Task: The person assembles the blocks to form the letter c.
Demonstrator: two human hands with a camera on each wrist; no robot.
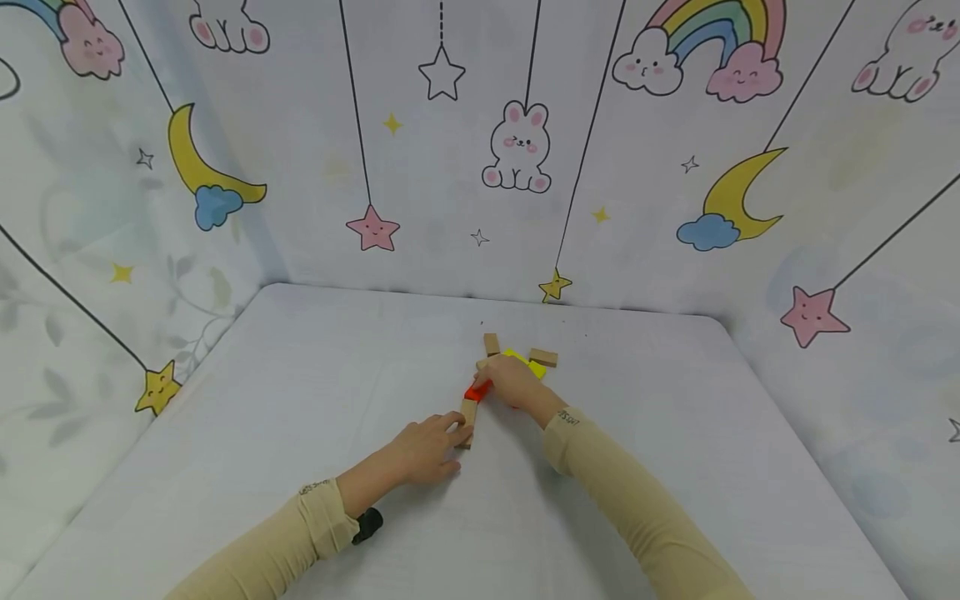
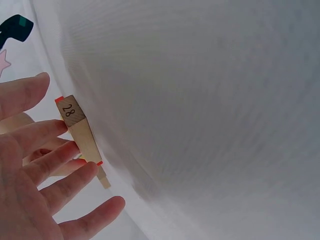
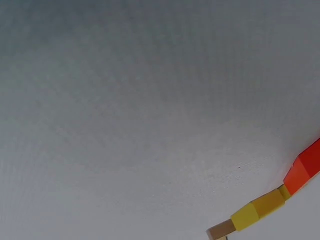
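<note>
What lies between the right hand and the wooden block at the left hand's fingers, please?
In the head view, a red block lies between the right hand, which partly hides it, and the wooden block touched by the left hand.

From afar I see a white table (image 1: pixel 360 358), its far corners rounded, close against a pale back wall (image 1: pixel 300 167), with a left wall (image 1: pixel 75 183) and a right wall (image 1: pixel 885 417) in a similar cartoon print. I make out a rabbit (image 1: pixel 516 146), a rainbow (image 1: pixel 720 21) with a cloud (image 1: pixel 648 65) at each foot, yellow moons (image 1: pixel 187 162), and pink and yellow stars (image 1: pixel 372 229) hanging from thin black lines (image 1: pixel 356 100). Grey leaves (image 1: pixel 52 326) spread on the left wall, and the light looks soft
</note>
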